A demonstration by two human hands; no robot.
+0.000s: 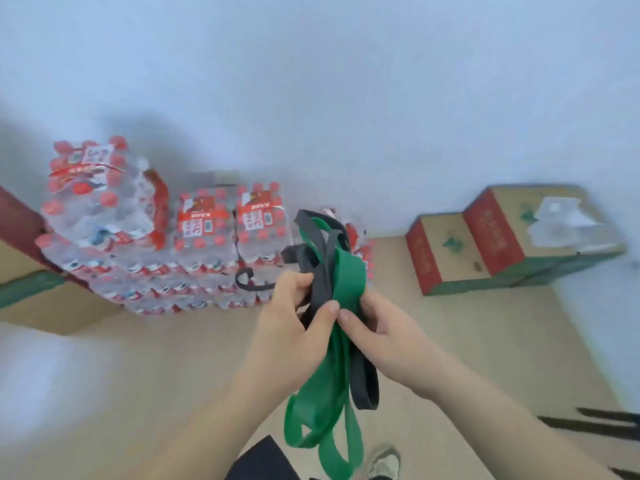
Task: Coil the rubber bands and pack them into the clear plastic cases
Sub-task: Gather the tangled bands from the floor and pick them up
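The work item is a tangled bundle held in the air at the frame centre, in front of a standing person. It consists of one wide green band and several narrower dark bands. The left hand grips the bundle from 9 o'clock, with thumb and fingers curled round the strands. The right hand grips it from 3 o'clock, its thumb pressed on the green band and its fingers wrapped behind. The two thumbs nearly touch. Loops stand up toward 12 o'clock, and longer loops hang toward 6 o'clock, above a shoe. No clear case can be identified in view, and coiling has evidently not started. Packs of bottled water stand at 10 o'clock and cardboard boxes at 2 o'clock, all on the floor.

Probable faults:
- Pulling one band free while the others are interlaced is likely to tighten the tangle.
- A stretched band that slips from a thumb could snap back at the fingers.
- Relaxing either grip may drop the hanging loops to the floor.
- Coiling several bands together would likely give a coil too bulky for a case.
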